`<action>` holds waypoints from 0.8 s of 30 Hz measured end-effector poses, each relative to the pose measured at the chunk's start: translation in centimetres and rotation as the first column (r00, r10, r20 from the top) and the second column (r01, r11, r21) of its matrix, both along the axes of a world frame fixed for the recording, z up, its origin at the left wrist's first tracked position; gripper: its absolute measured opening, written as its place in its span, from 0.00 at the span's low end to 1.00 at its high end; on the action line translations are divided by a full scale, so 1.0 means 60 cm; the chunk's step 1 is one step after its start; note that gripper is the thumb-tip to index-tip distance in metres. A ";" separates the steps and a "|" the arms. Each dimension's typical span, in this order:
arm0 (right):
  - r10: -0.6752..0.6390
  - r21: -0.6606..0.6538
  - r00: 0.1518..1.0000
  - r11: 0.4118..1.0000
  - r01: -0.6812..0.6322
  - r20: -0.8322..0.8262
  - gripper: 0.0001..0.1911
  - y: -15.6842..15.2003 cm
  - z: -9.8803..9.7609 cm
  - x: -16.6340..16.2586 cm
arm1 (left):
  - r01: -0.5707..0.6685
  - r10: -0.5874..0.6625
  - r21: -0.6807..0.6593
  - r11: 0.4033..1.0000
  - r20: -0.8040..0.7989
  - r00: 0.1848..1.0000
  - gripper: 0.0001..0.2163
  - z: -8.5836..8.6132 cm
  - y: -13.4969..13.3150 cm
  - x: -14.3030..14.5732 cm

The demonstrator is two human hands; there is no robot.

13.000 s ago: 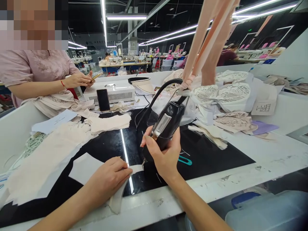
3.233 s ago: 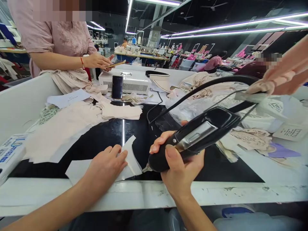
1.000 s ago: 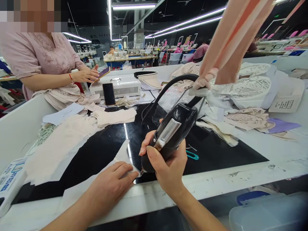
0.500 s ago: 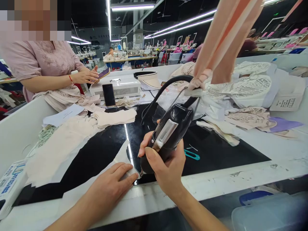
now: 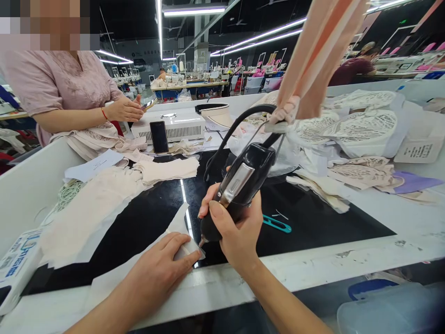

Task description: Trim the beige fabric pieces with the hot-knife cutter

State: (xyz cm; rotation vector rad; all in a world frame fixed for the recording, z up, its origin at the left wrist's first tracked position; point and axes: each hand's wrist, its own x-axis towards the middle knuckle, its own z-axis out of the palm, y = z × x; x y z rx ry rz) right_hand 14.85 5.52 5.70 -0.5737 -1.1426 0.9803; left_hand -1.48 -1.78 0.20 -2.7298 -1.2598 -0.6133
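Under the worktable point(image 5: 313, 263) sits a bin point(image 5: 392, 308); right hand point(image 5: 240, 232) grips black tool point(image 5: 255, 162), left hand point(image 5: 162, 264) presses white piece point(image 5: 180, 220).

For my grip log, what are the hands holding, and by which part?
The right hand holds the tool by its lower body; the left hand lies on the white piece.

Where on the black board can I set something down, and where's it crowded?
Bare black board shows right of the teal tool, below the cream strips; another patch lies between the beige fabric and the left hand. The far right is crowded with lace pieces.
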 end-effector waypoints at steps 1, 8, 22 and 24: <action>0.001 0.000 1.000 1.000 -0.001 0.002 0.14 0.000 0.000 0.000 | -0.001 0.001 -0.006 1.000 0.000 1.000 0.15 0.000 0.000 0.000; 0.003 0.016 1.000 1.000 -0.003 0.016 0.14 -0.003 -0.001 -0.001 | -0.005 0.005 -0.031 0.999 -0.004 1.000 0.15 0.002 0.000 -0.001; 0.033 0.011 0.999 0.999 -0.033 -0.028 0.15 0.016 -0.003 -0.015 | -0.008 0.011 -0.066 0.998 0.048 0.999 0.14 0.012 -0.003 0.002; 0.021 0.004 1.000 1.000 -0.021 -0.005 0.14 0.016 -0.003 -0.018 | -0.009 0.013 -0.075 0.997 0.057 0.998 0.14 0.013 -0.002 0.003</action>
